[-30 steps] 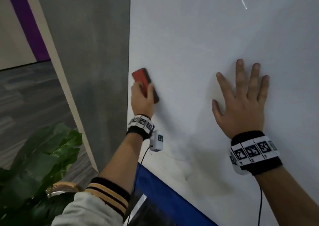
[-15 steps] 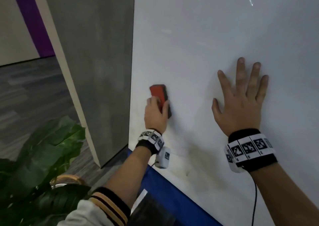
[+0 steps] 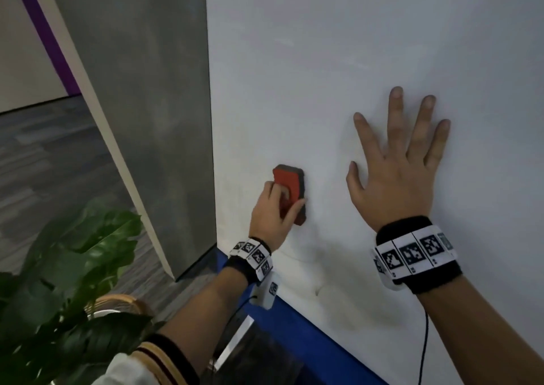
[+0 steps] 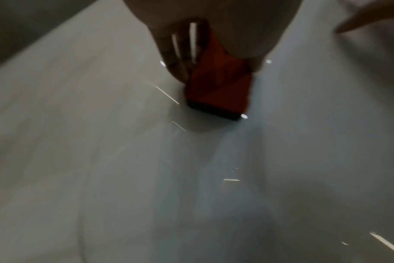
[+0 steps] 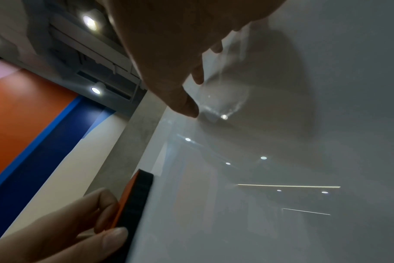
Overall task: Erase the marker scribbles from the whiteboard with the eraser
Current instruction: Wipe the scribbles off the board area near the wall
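The left hand (image 3: 272, 211) grasps the red eraser (image 3: 290, 189) flat against the whiteboard (image 3: 323, 60) near its lower left corner; the right hand (image 3: 394, 175) lies spread, released, beside it.

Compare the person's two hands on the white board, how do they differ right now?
The left hand has its fingers curled round the red eraser with the dark felt pad; the right hand holds nothing. The left hand's fingers are bent, while the right hand's are straight and spread, palm flat on the white whiteboard. The left hand sits lower and nearer the board's left edge. Both wear black wristbands with printed markers.
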### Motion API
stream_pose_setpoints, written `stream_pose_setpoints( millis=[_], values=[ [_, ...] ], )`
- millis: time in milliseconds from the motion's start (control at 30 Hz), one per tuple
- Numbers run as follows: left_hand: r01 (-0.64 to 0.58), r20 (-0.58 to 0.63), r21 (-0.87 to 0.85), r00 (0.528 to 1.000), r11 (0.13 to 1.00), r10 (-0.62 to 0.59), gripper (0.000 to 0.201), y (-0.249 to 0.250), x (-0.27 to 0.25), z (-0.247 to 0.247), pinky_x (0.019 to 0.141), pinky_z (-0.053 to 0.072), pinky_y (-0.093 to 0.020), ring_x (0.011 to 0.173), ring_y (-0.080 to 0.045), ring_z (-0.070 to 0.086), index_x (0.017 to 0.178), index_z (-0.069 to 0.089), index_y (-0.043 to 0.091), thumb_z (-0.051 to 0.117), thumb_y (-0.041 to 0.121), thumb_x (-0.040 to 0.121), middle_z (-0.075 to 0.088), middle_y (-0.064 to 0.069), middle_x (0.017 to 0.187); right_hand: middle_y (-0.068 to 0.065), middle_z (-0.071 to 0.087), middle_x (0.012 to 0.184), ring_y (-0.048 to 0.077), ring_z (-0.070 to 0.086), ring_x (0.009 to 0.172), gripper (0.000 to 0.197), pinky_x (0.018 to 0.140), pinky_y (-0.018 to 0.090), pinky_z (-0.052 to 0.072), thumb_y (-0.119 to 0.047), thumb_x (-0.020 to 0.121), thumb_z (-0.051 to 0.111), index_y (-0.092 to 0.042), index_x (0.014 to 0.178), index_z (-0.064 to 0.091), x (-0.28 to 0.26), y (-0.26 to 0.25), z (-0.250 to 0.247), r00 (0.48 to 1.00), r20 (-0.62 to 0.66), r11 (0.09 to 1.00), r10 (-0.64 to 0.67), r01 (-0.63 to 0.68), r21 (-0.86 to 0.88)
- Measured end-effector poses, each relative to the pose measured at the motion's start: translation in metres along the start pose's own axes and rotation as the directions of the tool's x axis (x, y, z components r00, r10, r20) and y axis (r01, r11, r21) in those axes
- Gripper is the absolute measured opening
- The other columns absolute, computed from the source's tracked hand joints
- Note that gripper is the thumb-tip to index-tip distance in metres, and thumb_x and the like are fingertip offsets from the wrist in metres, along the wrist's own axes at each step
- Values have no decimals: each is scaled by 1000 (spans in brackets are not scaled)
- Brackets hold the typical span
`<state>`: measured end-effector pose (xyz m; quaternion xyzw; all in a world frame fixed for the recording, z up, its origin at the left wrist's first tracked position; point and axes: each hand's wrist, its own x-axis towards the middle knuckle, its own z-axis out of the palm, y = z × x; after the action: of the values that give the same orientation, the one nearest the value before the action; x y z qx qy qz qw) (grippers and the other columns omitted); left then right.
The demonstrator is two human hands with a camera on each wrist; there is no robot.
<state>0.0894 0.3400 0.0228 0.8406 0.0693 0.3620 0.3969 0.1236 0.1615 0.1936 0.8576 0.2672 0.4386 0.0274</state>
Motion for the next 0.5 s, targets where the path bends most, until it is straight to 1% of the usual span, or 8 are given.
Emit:
stream_pose_setpoints(
  millis=[67,133,200,267,333,400,467,500],
  values=[
    [0,-45,11,999,1000,0,29,-15,11,-5,60,45,-30,70,-19,50,92,41,27,65,44,95,50,1,94,15,4,170,50,4,153,70,123,56,-9,-31,94,56,-27,158,29,-1,4,3,1000,4,1000,-17,17,-19],
    [128,-172,-65,975,990,-138,27,-41,21,-11,60,49,-35,68,-23,54,95,42,27,62,45,97,56,-4,88,15,6,169,50,5,153,69,124,55,-9,-31,94,56,-28,158,29,-2,6,4,1000,6,999,-23,23,-22],
    [316,-302,-176,884,932,-357,26,-72,29,-12,67,55,-41,72,-21,58,99,45,23,59,45,100,60,-1,87,15,8,169,50,7,152,69,124,54,-9,-31,94,55,-28,158,30,-3,6,5,1000,-4,1000,-20,20,-23],
    [447,-362,-278,771,850,-524,26,-97,30,-9,80,55,-44,80,-21,60,105,49,18,54,44,104,61,1,91,16,10,169,50,9,152,68,123,54,-9,-32,94,55,-27,158,31,-4,3,5,1000,-9,1000,-15,15,-24],
    [577,-338,-365,649,731,-681,26,-121,24,3,83,50,-40,88,-24,59,109,47,14,49,40,107,59,-3,97,16,10,169,50,9,152,68,123,54,-9,-32,94,54,-28,158,30,-5,-1,5,1000,-1,1000,-4,4,-21],
    [731,-183,-479,459,486,-870,28,-145,6,21,88,49,-37,99,-29,60,111,42,14,46,41,108,55,-7,101,16,9,169,50,8,152,68,123,56,-7,-33,94,53,-28,158,29,-6,-4,5,1000,9,1000,9,-9,-25],
    [807,44,-564,240,174,-970,36,-157,-11,35,97,54,-54,115,-35,59,123,42,13,46,45,107,56,-10,119,16,10,169,51,9,152,69,123,57,-6,-33,95,51,-28,159,28,-7,-5,5,1000,8,1000,11,-11,-28],
    [805,109,-587,185,87,-977,41,-157,-14,37,96,54,-59,119,-38,59,130,42,11,47,44,107,56,-14,130,16,10,169,51,10,152,69,123,57,-5,-34,95,51,-28,159,27,-6,-5,6,1000,8,1000,10,-10,-27]
  ],
)
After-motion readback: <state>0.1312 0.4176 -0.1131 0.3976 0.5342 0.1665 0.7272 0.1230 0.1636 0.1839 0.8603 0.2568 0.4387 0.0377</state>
